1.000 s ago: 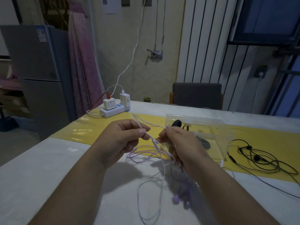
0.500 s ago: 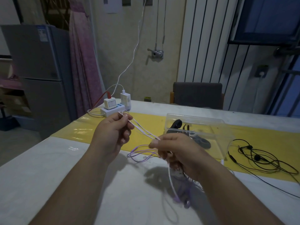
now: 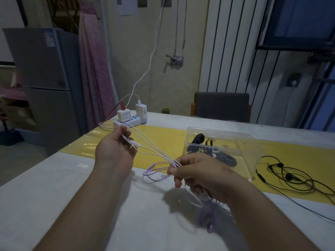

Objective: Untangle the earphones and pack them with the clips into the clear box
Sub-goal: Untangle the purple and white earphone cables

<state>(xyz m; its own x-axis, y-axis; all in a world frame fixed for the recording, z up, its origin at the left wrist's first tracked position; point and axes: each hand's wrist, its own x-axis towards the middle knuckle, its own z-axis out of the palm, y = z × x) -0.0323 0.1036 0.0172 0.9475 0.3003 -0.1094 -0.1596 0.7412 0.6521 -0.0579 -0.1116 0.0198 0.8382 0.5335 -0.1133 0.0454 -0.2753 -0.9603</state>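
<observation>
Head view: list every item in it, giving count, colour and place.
Purple earphones: one set, pale purple, stretched between both hands.
Black earphones: one set, black, on yellow strip, right of clear box.
Clear box: one, transparent, on yellow strip.
Clips: count unclear, black, inside clear box.
Power strip: one, white, table's far left corner.
Chair: one, dark grey, behind table.
Fridge: one, grey, far left.
Table: one, white, foreground.
Left hand: holds cable.
Right hand: pinches cable bundle.

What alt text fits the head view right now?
A person's left hand and right hand stretch several strands of lilac earphones taut between them above a white table. Behind the right hand sits a clear box holding dark clips; tangled black earphones lie to its right.
</observation>
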